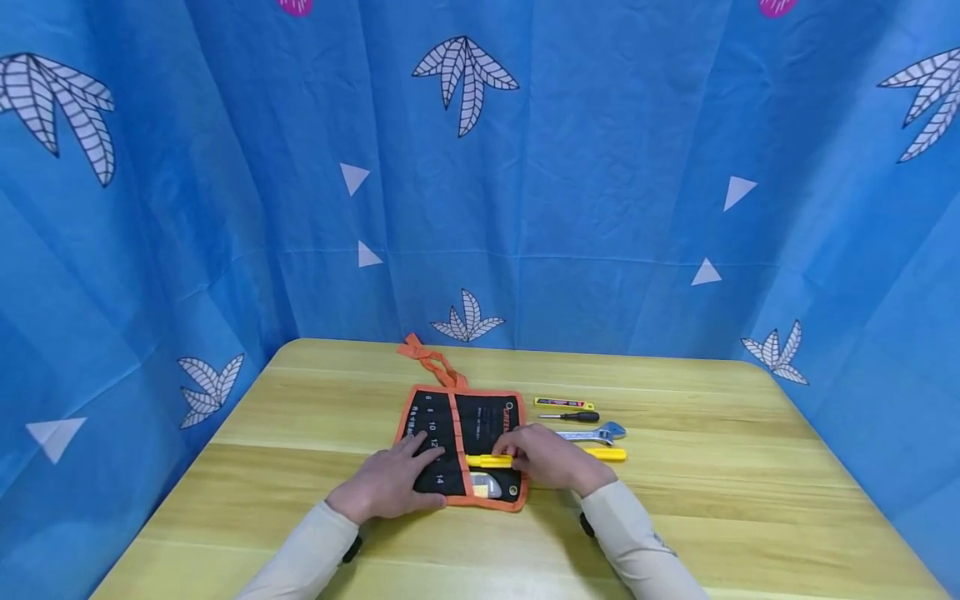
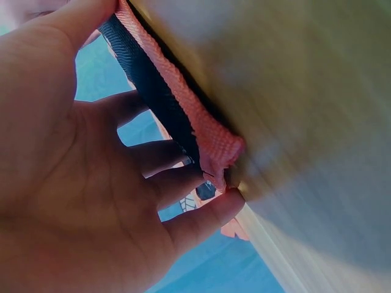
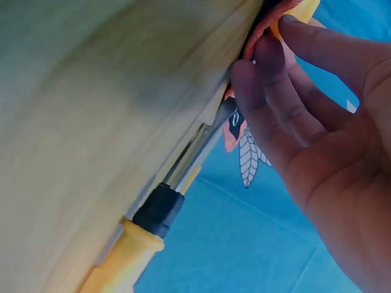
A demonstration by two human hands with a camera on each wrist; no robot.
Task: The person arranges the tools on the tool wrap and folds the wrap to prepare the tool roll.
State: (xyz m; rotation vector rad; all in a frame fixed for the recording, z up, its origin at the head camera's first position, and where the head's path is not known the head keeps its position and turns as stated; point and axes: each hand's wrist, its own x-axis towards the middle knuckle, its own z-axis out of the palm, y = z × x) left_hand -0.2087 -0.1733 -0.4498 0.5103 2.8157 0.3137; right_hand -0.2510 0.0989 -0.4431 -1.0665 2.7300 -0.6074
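A black tool pouch (image 1: 480, 417) with orange trim lies unrolled on the table. My left hand (image 1: 393, 479) rests across its numbered pockets with fingers spread, the thumb by its near edge. In the left wrist view the pouch's orange edging (image 2: 211, 143) runs past those fingers. My right hand (image 1: 551, 457) pinches a slim yellow tool (image 1: 487, 461) of pen-like shape lying across the pouch, its left end at the orange pocket edge. The right wrist view shows only a bit of its yellow body by the thumb. A grey-and-yellow utility knife (image 1: 486, 486) sits in the nearest pocket.
Right of the pouch lie a yellow-and-black flat case (image 1: 564, 403), a black-handled screwdriver (image 1: 581, 416), an adjustable wrench (image 1: 600, 433) and a yellow-handled tool (image 1: 606, 454) with a metal shaft. An orange tie strap (image 1: 431, 358) trails behind the pouch. A blue curtain (image 1: 600, 167) hangs beyond the table.
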